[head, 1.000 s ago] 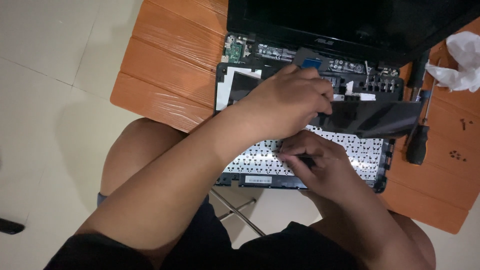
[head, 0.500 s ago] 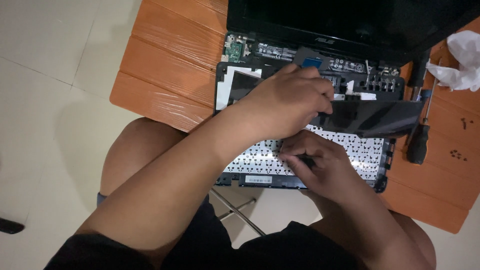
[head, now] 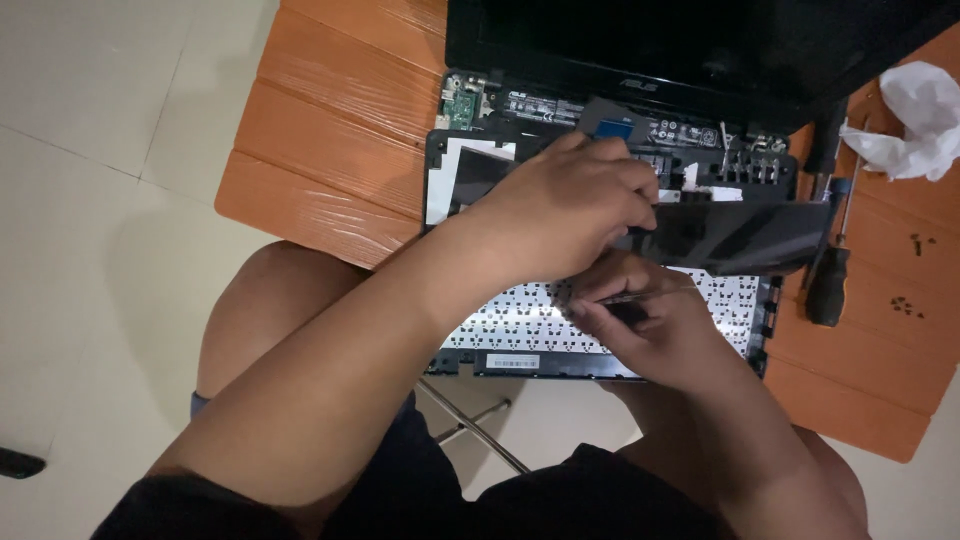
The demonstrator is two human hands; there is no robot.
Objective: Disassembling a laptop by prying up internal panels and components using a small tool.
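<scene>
A dismantled black laptop (head: 640, 60) lies on an orange wooden table (head: 340, 130), its keyboard panel (head: 520, 325) flipped face down over the base. My left hand (head: 570, 205) grips a black flat sheet (head: 740, 235) peeled up from the panel's back. Just below it, my right hand (head: 650, 325) pinches a thin metal tool (head: 655, 296), its tip pointing right under the lifted sheet. The fingers of both hands hide where the sheet joins the panel.
A black-handled screwdriver (head: 828, 285) lies right of the laptop, with several small screws (head: 905, 305) beyond it and a crumpled white tissue (head: 915, 125) at the far right. My bare knees and dark shorts are below the table edge; pale tiled floor (head: 90, 200) lies left.
</scene>
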